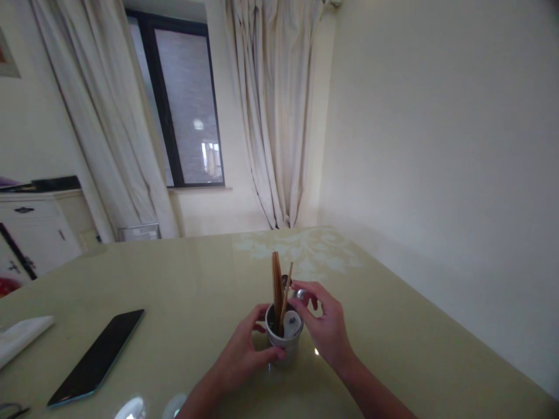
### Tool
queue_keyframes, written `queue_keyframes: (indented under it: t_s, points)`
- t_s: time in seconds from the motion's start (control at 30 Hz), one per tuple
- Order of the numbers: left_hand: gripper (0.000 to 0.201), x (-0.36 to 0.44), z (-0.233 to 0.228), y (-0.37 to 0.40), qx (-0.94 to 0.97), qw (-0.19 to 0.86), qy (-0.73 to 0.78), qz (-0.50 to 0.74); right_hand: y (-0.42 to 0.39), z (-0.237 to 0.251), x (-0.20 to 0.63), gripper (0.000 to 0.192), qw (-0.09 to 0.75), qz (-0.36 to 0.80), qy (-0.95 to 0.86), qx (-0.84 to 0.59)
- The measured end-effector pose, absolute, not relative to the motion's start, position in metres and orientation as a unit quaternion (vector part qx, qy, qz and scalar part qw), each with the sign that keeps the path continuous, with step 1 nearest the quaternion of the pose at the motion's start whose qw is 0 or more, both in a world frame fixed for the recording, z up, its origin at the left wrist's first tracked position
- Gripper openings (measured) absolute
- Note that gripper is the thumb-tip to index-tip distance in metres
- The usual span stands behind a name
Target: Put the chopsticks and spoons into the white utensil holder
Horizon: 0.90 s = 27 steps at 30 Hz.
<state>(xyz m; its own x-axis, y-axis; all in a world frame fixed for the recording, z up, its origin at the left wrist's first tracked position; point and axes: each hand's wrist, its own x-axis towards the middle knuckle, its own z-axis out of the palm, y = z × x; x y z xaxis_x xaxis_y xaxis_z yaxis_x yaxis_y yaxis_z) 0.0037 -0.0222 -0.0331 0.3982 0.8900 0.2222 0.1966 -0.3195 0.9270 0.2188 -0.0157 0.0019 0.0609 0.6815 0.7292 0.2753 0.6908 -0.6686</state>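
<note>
A light-coloured cup (pixel 283 343) stands upright on the table in front of me. My left hand (pixel 251 343) is wrapped around its left side, thumb at the front below the rim. Several brown chopsticks (pixel 276 285) lean in the cup, along with a white spoon (pixel 292 324) whose rounded end shows at the rim. A dark rounded spoon end (pixel 286 281) rises behind the chopsticks. Above the cup's right side, my right hand (pixel 321 314) pinches a shiny metal spoon (pixel 299 294) by its rounded end. Whatever part of that spoon is lower down is hidden.
On the left of the glossy green table (pixel 183 302) lie a black tablet (pixel 98 356) and a white object (pixel 26 337). A white wall (pixel 445 174) runs along the right edge. Behind are curtains (pixel 279 116), a window (pixel 190 105) and a white cabinet (pixel 39 233).
</note>
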Motion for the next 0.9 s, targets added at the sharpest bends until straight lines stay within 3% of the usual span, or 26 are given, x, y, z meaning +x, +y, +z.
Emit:
queue_keyframes:
  t_s: [0.17, 0.3, 0.37, 0.53, 0.6, 0.73, 0.83, 0.9]
  points:
    - [0.075, 0.005, -0.035, -0.025, 0.705, 0.444, 0.394, 0.389, -0.02, 0.005, 0.214, 0.01, 0.611, 0.118, -0.701, -0.349]
    - [0.076, 0.003, -0.039, -0.023, 0.701, 0.454, 0.392, 0.386, -0.016, -0.005, 0.217, 0.019, 0.652, 0.139, -0.624, -0.408]
    - [0.071, 0.001, -0.04, -0.021, 0.708, 0.454, 0.379, 0.387, -0.011, -0.014, 0.22, 0.036, 0.658, 0.188, -0.597, -0.419]
    - [0.058, 0.001, -0.042, -0.018, 0.705, 0.45, 0.374, 0.401, -0.004, -0.036, 0.216, 0.105, 0.584, 0.35, -0.633, -0.369]
    - [0.057, 0.004, -0.044, -0.016, 0.7, 0.454, 0.372, 0.407, -0.003, -0.041, 0.209, 0.117, 0.548, 0.415, -0.64, -0.343]
    - [0.066, 0.006, -0.057, -0.011, 0.706, 0.448, 0.372, 0.403, 0.0, -0.047, 0.2, 0.085, 0.524, 0.455, -0.637, -0.335]
    - [0.071, 0.002, -0.071, -0.005, 0.715, 0.398, 0.407, 0.407, 0.01, -0.046, 0.205, 0.067, 0.542, 0.4, -0.633, -0.382]
    - [0.064, -0.002, -0.078, -0.001, 0.717, 0.359, 0.432, 0.413, 0.02, -0.044, 0.216, 0.062, 0.557, 0.352, -0.617, -0.43]
